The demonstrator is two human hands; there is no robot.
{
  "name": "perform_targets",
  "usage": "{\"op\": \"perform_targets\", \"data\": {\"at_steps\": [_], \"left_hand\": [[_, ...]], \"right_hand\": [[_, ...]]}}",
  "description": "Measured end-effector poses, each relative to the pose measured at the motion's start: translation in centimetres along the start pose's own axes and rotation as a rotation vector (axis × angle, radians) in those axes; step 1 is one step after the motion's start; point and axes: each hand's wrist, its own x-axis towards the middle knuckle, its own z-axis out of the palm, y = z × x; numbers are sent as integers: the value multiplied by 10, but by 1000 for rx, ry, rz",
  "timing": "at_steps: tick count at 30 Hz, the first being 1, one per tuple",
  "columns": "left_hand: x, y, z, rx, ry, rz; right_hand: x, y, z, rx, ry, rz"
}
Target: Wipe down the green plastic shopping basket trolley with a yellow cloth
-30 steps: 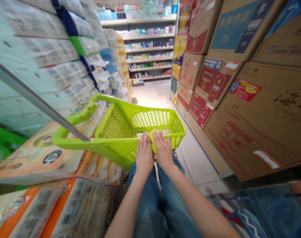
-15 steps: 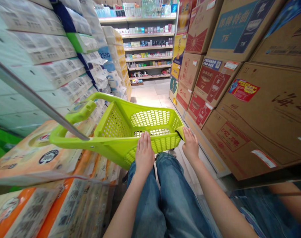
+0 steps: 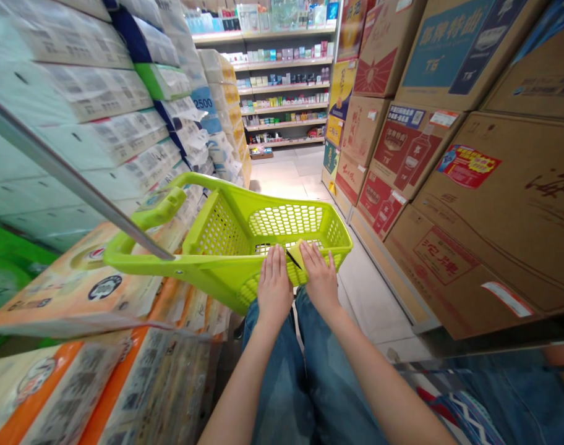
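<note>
A lime-green plastic shopping basket [image 3: 226, 232] with a long handle [image 3: 143, 241] stands in front of my knees in a shop aisle. My left hand [image 3: 273, 281] lies on the basket's near rim, fingers straight and together, holding nothing. My right hand [image 3: 320, 278] sits right beside it on the same rim. It presses a small yellow-green cloth [image 3: 295, 254] against the rim, and a thin dark line shows at the cloth's edge. My legs in blue jeans [image 3: 286, 383] are below the basket.
Stacked tissue packs [image 3: 101, 130] line the left side, with orange-edged packs [image 3: 78, 296] low beside the basket. Cardboard cartons [image 3: 486, 204] are stacked on the right. A metal bar [image 3: 68, 179] crosses the upper left. The tiled aisle floor [image 3: 286, 176] runs to far shelves [image 3: 286, 93].
Half a second ago my right hand was at the basket's right corner; it has slid back left along the rim to beside my left hand, which stayed put.
</note>
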Motion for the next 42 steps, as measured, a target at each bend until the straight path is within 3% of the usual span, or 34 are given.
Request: {"op": "perform_targets", "data": {"at_steps": [6, 9, 11, 14, 19, 22, 25, 29, 36, 39, 42], "left_hand": [[1, 3, -2, -19, -2, -1], [1, 2, -1, -19, 2, 3], [1, 2, 0, -22, 8, 3], [0, 0, 1, -31, 17, 9], [0, -2, 3, 4, 16, 0], [0, -2, 3, 28, -2, -9], [-1, -1, 1, 20, -7, -9], [-1, 2, 0, -13, 9, -8], [1, 3, 0, -16, 0, -4], [1, 2, 1, -27, 17, 3], [0, 1, 2, -36, 35, 3]], "right_hand": [[-11, 76, -11, -77, 95, 133], [-11, 98, -16, -56, 100, 237], [-9, 97, -16, -37, 111, 297], [-4, 68, -12, -26, 127, 315], [4, -10, 5, 20, 34, 112], [5, -33, 9, 54, -5, 58], [4, -23, 7, 55, -15, 11], [-3, 21, -2, 4, 7, -8], [-12, 107, -15, -82, 96, 200], [-10, 110, -12, -72, 126, 270], [-4, 82, -6, -45, 143, 304]]}}
